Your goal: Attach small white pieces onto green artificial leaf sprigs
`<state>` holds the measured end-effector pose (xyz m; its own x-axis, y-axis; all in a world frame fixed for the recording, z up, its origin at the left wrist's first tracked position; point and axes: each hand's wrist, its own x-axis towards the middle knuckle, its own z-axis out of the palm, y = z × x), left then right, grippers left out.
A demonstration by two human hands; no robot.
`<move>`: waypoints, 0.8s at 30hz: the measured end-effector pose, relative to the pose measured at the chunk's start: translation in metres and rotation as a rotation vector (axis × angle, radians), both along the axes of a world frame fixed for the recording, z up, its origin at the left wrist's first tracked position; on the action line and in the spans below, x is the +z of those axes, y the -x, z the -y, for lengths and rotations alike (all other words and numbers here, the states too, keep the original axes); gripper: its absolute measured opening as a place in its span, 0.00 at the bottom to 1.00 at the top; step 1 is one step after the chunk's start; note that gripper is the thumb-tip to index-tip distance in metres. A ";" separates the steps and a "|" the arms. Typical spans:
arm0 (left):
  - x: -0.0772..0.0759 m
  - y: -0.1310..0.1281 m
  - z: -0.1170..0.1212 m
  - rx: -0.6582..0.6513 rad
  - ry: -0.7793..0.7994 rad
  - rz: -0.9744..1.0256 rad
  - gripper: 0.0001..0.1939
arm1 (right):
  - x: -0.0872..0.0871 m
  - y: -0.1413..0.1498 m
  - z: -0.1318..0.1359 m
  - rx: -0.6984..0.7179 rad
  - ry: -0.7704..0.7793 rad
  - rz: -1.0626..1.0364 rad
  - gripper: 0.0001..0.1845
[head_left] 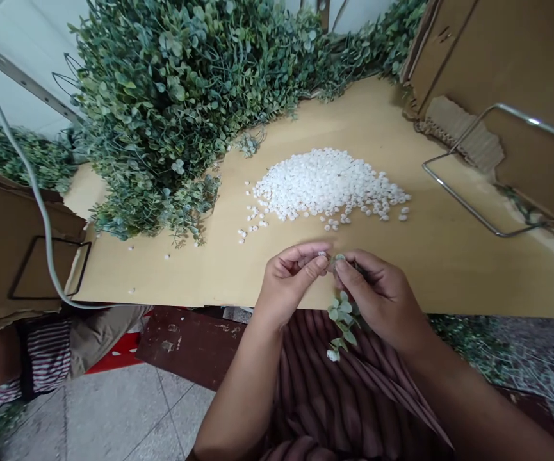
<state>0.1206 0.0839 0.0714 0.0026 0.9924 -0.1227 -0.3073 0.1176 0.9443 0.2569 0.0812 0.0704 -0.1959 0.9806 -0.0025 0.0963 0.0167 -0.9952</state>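
The flat, tan-surfaced bench (449, 269) carries a broad mound of small, white, rounded pieces (325, 182) near its middle, with strays (242, 235) scattered around it. A large heap of green leafy sprigs (175, 96) covers its back left; one small green sprig (248, 145) lies between.

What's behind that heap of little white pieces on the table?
Behind the heap of white pieces, the tan tabletop shows, then leafy greenery farther back. Whatever lies beneath the dense leaves is covered, as is the surface directly under the heap.
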 end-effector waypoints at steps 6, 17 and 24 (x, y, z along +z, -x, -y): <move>-0.003 -0.005 -0.003 0.072 0.037 0.017 0.16 | 0.001 -0.002 0.002 -0.051 0.003 -0.042 0.17; 0.002 -0.007 0.002 0.062 -0.018 -0.039 0.10 | 0.000 -0.001 0.002 -0.111 -0.012 -0.024 0.13; -0.003 -0.005 0.002 0.081 -0.041 -0.087 0.09 | -0.001 0.001 0.003 -0.120 -0.034 0.004 0.14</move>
